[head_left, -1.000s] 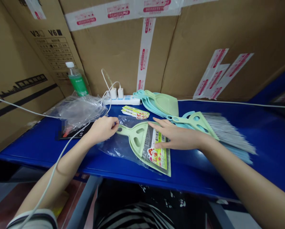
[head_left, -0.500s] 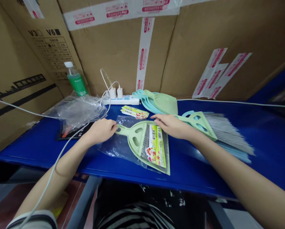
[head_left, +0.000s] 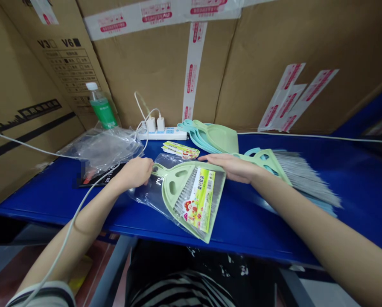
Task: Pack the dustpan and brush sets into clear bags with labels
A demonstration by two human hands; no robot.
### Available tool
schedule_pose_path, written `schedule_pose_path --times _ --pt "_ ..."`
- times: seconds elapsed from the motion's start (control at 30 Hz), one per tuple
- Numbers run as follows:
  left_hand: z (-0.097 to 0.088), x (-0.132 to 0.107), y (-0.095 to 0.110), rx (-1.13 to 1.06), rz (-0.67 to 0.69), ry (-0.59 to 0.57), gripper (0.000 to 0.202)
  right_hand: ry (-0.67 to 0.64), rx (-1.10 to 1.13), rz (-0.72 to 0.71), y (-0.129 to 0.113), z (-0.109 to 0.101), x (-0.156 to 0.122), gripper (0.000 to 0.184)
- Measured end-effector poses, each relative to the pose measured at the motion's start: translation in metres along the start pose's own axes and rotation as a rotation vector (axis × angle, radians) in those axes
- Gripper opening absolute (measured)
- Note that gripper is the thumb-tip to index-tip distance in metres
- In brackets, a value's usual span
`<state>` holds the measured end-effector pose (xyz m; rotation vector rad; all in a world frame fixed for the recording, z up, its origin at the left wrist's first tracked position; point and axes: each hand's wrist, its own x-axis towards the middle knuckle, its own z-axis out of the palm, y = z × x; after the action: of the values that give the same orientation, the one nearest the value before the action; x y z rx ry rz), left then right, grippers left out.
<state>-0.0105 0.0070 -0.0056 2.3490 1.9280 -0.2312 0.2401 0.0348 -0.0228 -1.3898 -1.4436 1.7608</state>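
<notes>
A light green dustpan (head_left: pixel 169 187) lies in a clear plastic bag (head_left: pixel 149 187), its wide edge towards the front right. On it rest a grey-bristled brush (head_left: pixel 183 195) and a yellow-green printed label card (head_left: pixel 203 200). My left hand (head_left: pixel 137 174) is closed at the handle end, pinching the bag there; whether the handle is also gripped is partly hidden. Fingers stretched out and together, my right hand (head_left: pixel 231 166) rests its open palm side against the dustpan's far right corner.
Behind lie label cards (head_left: pixel 180 150), stacked dustpans (head_left: pixel 221 137) and a power strip (head_left: pixel 174 134). Brushes (head_left: pixel 301 175) are piled right. At left are empty clear bags (head_left: pixel 104 147), a phone (head_left: pixel 97 181), a bottle (head_left: pixel 103 108) and a white cable (head_left: pixel 82 204). Cardboard (head_left: pixel 165 64) walls the back.
The bagged dustpan has turned clockwise, its wide edge swinging towards me and slightly left. My right hand has flattened against its far corner. My left hand has moved slightly left.
</notes>
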Motion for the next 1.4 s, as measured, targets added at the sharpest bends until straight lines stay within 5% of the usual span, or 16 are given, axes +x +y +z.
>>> schedule_pose_path --times 0.17,0.47,0.77,0.97,1.27,1.4 --pt "-0.002 -0.001 0.001 0.106 -0.048 -0.023 0.038 -0.142 0.125 -0.045 0.006 -0.006 0.004 0.023" --pt "-0.004 -0.001 0.0 0.206 -0.177 -0.046 0.039 -0.139 0.107 -0.099 0.01 -0.016 0.011 0.026" --pt "-0.003 -0.002 0.0 0.272 -0.244 -0.052 0.04 -0.337 -0.082 -0.105 0.01 -0.029 0.004 0.08" --pt "-0.006 -0.005 0.0 0.297 -0.257 -0.029 0.042 -0.305 -0.235 -0.118 0.009 -0.031 0.0 0.095" --pt "-0.006 -0.004 0.001 0.303 -0.264 -0.001 0.041 -0.266 -0.471 -0.098 0.007 -0.027 -0.005 0.089" --pt "-0.005 -0.004 0.002 0.307 -0.268 0.015 0.04 -0.046 -0.814 -0.165 0.004 -0.023 -0.008 0.06"
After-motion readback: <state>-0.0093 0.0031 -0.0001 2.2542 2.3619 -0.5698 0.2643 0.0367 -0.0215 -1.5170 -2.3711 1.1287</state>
